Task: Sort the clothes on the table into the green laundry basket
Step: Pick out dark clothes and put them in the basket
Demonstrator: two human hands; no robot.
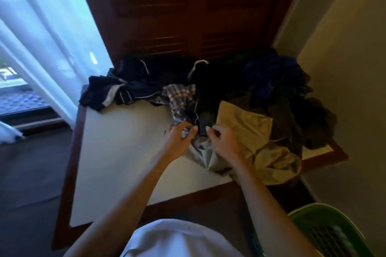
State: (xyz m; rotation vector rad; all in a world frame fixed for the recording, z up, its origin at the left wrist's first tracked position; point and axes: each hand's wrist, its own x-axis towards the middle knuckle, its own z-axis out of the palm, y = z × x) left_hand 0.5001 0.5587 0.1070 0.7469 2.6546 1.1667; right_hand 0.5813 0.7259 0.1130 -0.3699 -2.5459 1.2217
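I'm seeing the left hand (179,135) pinching the plaid cloth (180,98), fingers curled tight on it. The right hand (223,139) is gripping a pale garment (203,153) at the pile's near edge, fingers curled, beside the tan garment (244,123). Dark clothes (271,81) are heaping along the table (117,144) back and right; the left half is lying bare. The green laundry basket (302,215) is sitting on the floor at lower right, just off the table's near edge.
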